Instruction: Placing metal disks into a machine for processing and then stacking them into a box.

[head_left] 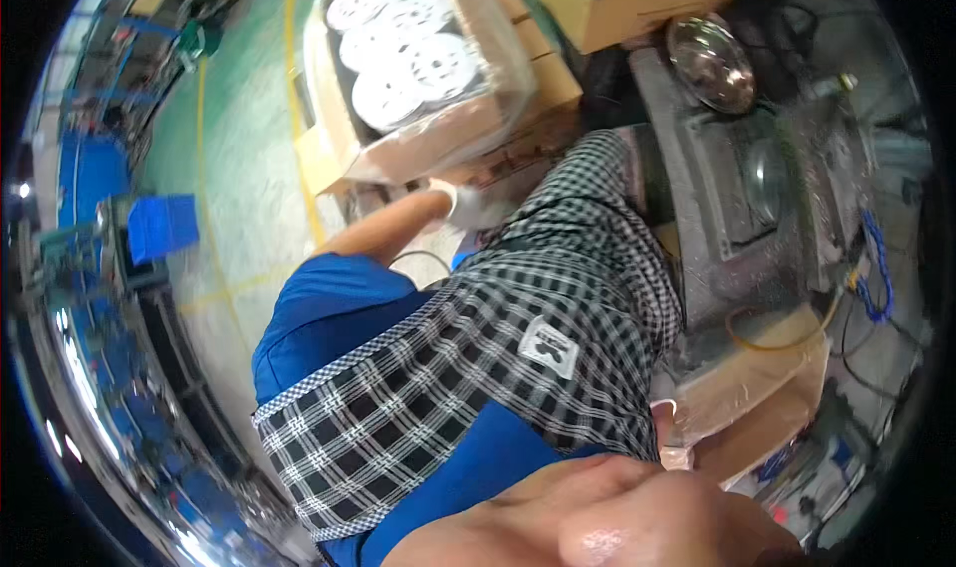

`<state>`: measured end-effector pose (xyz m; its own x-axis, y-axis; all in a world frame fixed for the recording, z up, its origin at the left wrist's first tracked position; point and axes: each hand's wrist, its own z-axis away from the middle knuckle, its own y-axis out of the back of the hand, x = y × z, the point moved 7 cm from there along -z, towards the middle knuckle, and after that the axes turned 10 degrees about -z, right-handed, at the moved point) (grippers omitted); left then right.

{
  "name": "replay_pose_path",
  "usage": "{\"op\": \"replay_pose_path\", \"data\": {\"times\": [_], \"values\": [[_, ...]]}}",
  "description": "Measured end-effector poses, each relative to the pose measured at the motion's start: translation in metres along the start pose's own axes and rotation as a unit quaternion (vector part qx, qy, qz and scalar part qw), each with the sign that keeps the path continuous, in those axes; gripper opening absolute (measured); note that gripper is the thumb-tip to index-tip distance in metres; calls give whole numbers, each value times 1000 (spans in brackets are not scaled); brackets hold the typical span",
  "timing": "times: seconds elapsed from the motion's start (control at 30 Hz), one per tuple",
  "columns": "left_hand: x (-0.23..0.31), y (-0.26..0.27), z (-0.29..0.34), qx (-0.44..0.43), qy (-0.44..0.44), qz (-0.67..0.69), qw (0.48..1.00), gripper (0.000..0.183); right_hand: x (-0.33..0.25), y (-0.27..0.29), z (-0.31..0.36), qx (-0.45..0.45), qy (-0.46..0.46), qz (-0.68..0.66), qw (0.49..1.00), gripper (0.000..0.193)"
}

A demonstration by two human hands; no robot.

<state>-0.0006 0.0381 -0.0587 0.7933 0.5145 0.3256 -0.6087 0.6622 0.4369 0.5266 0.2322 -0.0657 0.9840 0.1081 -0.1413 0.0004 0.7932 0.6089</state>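
Observation:
My left hand (pixel 468 207), in a whitish glove, hangs low beside the near side of an open cardboard box (pixel 428 141). Its fingers are smeared by motion, so I cannot make out a grip. Clear plastic lines that box, and several white round discs (pixel 441 64) with holes lie inside. Of my right hand (pixel 665 423) only a bit of skin and a white glove cuff shows past my checked apron, close to another open cardboard box (pixel 747 398). The fingers of that hand are hidden.
At right stands a grey machine bed (pixel 737 278) with a shiny round metal dish (pixel 711 62) and a rounded glossy part (pixel 765 182). A yellow hose (pixel 782 346) and a blue coiled hose (pixel 876 268) run beside it. A blue bin (pixel 162 226) stands far left.

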Motion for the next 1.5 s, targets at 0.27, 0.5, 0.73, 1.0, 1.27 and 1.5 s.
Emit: {"op": "replay_pose_path", "data": {"times": [0.27,0.5,0.73,1.0,1.27,1.5], "values": [[-146,136,132,481,135,341,797,58,-164,73,71,169,270,-122,940,27],[-150,116,131,656,365,-178,636,55,-186,81,76,221,324,-100,914,21],[-154,132,137,650,236,54,720,59,-215,89,83,212,340,-90,912,21],[-155,149,133,578,68,313,751,63,-244,109,91,215,362,-117,900,23],[-200,171,133,574,-87,618,530,32,-232,124,81,207,320,-170,909,24],[24,250,199,657,50,139,739,33,-253,122,66,-91,330,-513,787,39]]}}
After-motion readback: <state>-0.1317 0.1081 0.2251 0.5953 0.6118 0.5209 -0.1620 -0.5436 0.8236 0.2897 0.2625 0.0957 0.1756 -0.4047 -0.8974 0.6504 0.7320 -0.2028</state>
